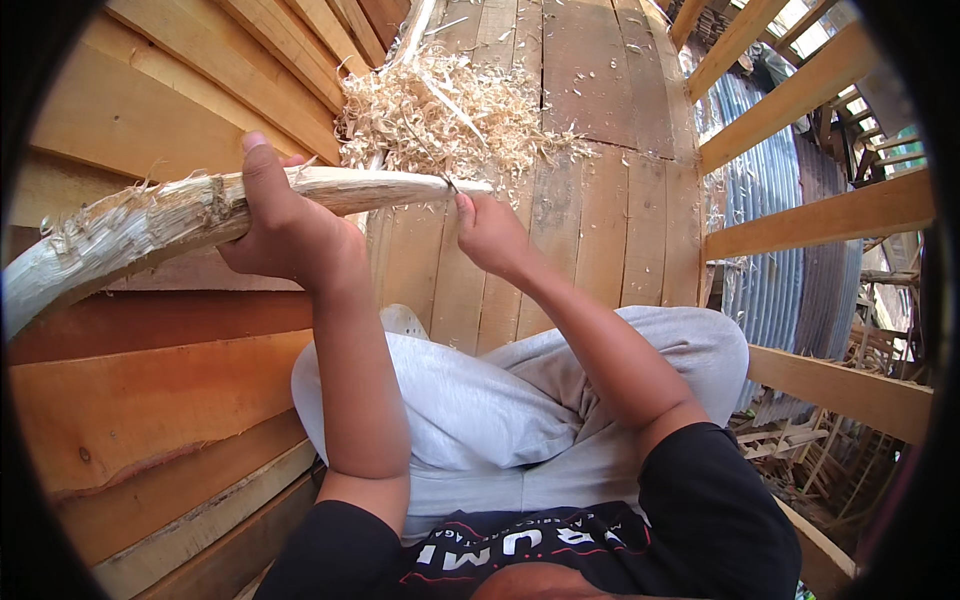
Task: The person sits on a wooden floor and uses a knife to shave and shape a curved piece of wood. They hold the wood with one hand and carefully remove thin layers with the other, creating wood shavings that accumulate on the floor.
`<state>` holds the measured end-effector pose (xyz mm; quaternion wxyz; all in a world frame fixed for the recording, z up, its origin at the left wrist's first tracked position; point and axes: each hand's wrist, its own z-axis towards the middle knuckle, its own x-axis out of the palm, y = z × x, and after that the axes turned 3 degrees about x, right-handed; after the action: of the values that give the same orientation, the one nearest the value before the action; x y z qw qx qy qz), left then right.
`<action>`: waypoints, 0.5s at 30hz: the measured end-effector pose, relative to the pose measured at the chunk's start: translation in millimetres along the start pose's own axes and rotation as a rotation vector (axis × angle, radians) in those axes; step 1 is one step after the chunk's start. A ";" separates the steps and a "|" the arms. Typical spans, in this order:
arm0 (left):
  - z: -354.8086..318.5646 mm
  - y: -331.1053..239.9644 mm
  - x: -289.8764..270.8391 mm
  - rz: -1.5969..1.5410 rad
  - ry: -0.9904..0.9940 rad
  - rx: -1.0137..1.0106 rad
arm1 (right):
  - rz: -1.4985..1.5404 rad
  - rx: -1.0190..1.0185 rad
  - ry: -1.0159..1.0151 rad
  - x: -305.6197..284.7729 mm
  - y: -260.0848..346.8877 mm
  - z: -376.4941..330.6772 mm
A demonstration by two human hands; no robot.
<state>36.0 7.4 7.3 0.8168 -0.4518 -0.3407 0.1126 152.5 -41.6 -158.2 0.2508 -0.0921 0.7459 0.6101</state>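
A long pale wooden pole point(200, 215), stripped and fibrous along its thick end, is held level above the plank floor point(600, 220), running from the left edge of the view to a tapered tip near the middle. The left hand point(285, 225) is closed fully around the pole at about its midpoint, thumb upward, so that the piece is steadied. The right hand point(490, 235) is clenched just below the tapered tip, around what seems to be the handle of a small blade point(447, 182); only a thin dark sliver shows against the wood.

The step in hand is judged to be whittling of the tip: the surface there is smooth and narrowed, while the thick end is rough. A further cut would call for a firm hold by the left hand and a shallow, controlled stroke away from the body.

A heap of pale shavings point(450, 115) lies on the floor beyond the tip, toward its far edge. Stacked boards point(150, 400) rise at the left edge, and timber rails point(820, 220) with corrugated sheeting point(770, 200) behind them close the right edge. Grey trousers point(500, 400) cover the folded legs below.

The tool's handle is hidden inside the fist, the pole's thick end is cut off by the rim, and the blade's shape cannot be made out.
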 end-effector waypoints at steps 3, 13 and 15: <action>2.4 3.8 0.8 -0.040 0.029 -0.009 | -0.101 0.256 0.116 -1.5 -53.7 21.7; -10.0 0.5 -5.3 -0.022 0.112 0.014 | 0.097 0.014 0.195 -28.7 14.3 5.6; -2.0 4.0 -9.6 -0.035 0.102 -0.008 | 0.103 0.046 0.217 -28.3 10.8 6.5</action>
<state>30.7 3.6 -1.1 0.8332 -0.4543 -0.3067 0.0737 173.7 -37.6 -135.9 0.1391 -0.1135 0.7861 0.5915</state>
